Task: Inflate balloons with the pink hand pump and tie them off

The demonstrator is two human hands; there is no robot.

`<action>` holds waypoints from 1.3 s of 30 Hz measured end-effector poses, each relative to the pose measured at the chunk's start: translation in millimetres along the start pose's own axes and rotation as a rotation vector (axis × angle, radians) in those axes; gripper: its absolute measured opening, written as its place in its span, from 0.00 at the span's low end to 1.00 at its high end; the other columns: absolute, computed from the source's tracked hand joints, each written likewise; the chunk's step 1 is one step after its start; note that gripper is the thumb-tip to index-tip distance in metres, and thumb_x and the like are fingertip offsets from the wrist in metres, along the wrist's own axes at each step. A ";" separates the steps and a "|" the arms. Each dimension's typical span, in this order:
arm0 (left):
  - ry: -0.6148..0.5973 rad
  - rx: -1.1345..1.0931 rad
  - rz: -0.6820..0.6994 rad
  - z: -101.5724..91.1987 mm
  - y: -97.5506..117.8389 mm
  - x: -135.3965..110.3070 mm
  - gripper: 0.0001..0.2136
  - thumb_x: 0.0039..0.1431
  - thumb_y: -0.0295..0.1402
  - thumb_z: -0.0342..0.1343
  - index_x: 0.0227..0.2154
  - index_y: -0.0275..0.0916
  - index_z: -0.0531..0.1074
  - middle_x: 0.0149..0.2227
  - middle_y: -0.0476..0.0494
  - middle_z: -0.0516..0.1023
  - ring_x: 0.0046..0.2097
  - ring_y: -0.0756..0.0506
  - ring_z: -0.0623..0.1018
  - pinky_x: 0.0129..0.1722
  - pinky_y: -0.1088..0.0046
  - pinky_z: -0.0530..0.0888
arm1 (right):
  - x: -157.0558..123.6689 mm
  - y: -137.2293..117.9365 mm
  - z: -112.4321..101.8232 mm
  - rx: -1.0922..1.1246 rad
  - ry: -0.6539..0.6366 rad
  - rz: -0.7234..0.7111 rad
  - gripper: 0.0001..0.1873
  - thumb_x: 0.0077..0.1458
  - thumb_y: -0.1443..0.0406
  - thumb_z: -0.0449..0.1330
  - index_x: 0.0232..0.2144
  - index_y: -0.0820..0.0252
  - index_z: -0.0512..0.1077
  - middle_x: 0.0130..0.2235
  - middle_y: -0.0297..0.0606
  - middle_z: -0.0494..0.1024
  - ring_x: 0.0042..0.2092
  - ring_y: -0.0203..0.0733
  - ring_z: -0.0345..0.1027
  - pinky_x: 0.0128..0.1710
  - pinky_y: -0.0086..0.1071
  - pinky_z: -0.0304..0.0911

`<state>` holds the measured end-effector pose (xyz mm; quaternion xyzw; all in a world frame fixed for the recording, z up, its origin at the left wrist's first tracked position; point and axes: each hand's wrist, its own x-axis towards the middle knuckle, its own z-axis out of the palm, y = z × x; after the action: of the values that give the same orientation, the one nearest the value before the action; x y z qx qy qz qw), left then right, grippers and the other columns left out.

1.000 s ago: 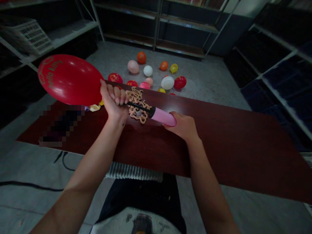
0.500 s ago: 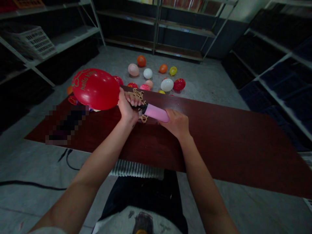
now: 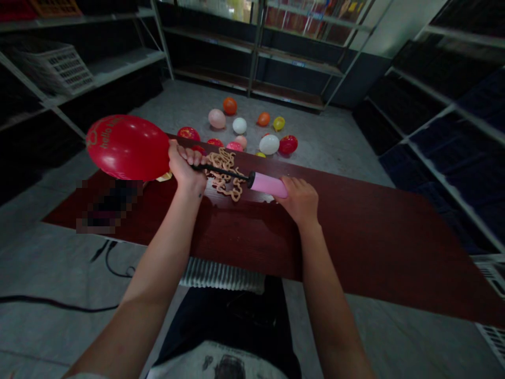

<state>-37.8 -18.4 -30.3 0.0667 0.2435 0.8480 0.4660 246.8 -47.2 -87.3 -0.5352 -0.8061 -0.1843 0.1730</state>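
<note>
My left hand (image 3: 185, 167) is closed around the neck of a red balloon (image 3: 127, 147) with lettering, where the thin black shaft (image 3: 221, 172) of a hand pump enters it. The balloon bulges out to the left, above the dark red table (image 3: 355, 237). My right hand (image 3: 300, 199) grips the rear of the pink pump barrel (image 3: 268, 185), which lies nearly level and is drawn back along the shaft. Under the shaft a heap of tan, curly uninflated balloons (image 3: 225, 176) rests on the table.
Several inflated balloons (image 3: 269, 144) in red, white, orange, yellow and pink lie on the grey floor beyond the table. Metal shelving lines the left, back and right walls, with a white crate (image 3: 51, 66) on the left shelf. A black cable (image 3: 59, 302) runs across the floor.
The pink barrel has slid right, away from my left hand, baring more black shaft. The balloon looks longer and has shifted left. The view has tilted up slightly.
</note>
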 end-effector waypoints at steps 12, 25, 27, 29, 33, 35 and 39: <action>-0.127 0.193 0.120 -0.7 4.4 -5.2 0.29 0.73 0.46 0.47 0.18 0.40 0.46 0.14 0.54 0.47 0.15 0.53 0.51 0.18 0.74 0.56 | -5.4 0.6 -5.9 0.218 -0.162 0.077 0.22 0.54 0.50 0.64 0.45 0.57 0.76 0.42 0.42 0.83 0.40 0.49 0.76 0.36 0.35 0.59; -0.179 0.167 -0.114 13.3 -47.7 -46.4 0.29 0.78 0.40 0.38 0.16 0.39 0.47 0.13 0.54 0.45 0.15 0.54 0.48 0.17 0.73 0.52 | -0.2 -38.1 -10.5 0.304 -0.193 0.085 0.24 0.53 0.49 0.64 0.46 0.58 0.76 0.41 0.44 0.84 0.37 0.48 0.77 0.33 0.35 0.60; -0.173 0.156 -0.109 10.4 -50.6 -42.8 0.29 0.78 0.40 0.39 0.16 0.40 0.48 0.13 0.54 0.45 0.15 0.54 0.49 0.18 0.72 0.52 | 1.0 -37.7 -10.2 0.291 -0.190 0.085 0.23 0.54 0.50 0.64 0.45 0.58 0.76 0.41 0.44 0.84 0.38 0.48 0.77 0.33 0.35 0.59; -0.152 0.142 -0.106 6.8 -51.3 -36.9 0.28 0.77 0.40 0.41 0.16 0.40 0.48 0.13 0.55 0.45 0.15 0.53 0.50 0.18 0.72 0.53 | 2.6 -37.0 -8.5 0.276 -0.161 0.084 0.23 0.55 0.50 0.64 0.47 0.58 0.76 0.43 0.44 0.84 0.40 0.48 0.77 0.34 0.34 0.60; -0.099 0.124 -0.113 -1.2 -51.0 -25.4 0.28 0.75 0.41 0.46 0.17 0.39 0.49 0.14 0.56 0.47 0.15 0.54 0.52 0.18 0.74 0.54 | 5.8 -38.1 -1.5 0.226 -0.097 0.064 0.24 0.56 0.49 0.64 0.48 0.58 0.76 0.44 0.45 0.84 0.40 0.48 0.76 0.35 0.34 0.60; -0.086 0.107 -0.108 -5.0 -51.4 -21.7 0.28 0.74 0.41 0.48 0.17 0.40 0.49 0.14 0.56 0.48 0.15 0.54 0.52 0.17 0.75 0.55 | 6.6 -38.0 1.8 0.200 -0.075 0.040 0.24 0.57 0.49 0.63 0.48 0.59 0.76 0.43 0.45 0.84 0.40 0.47 0.76 0.35 0.34 0.59; -0.049 0.090 -0.103 -10.0 -50.5 -14.8 0.27 0.73 0.41 0.49 0.17 0.40 0.50 0.14 0.56 0.49 0.15 0.54 0.54 0.17 0.76 0.56 | 5.7 -31.3 4.1 0.127 -0.048 0.009 0.23 0.59 0.50 0.62 0.48 0.60 0.76 0.41 0.45 0.83 0.40 0.48 0.74 0.37 0.35 0.58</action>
<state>5.3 -11.5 -61.3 0.0956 0.2730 0.8092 0.5115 215.3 -51.9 -91.6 -0.5309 -0.8177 -0.1193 0.1878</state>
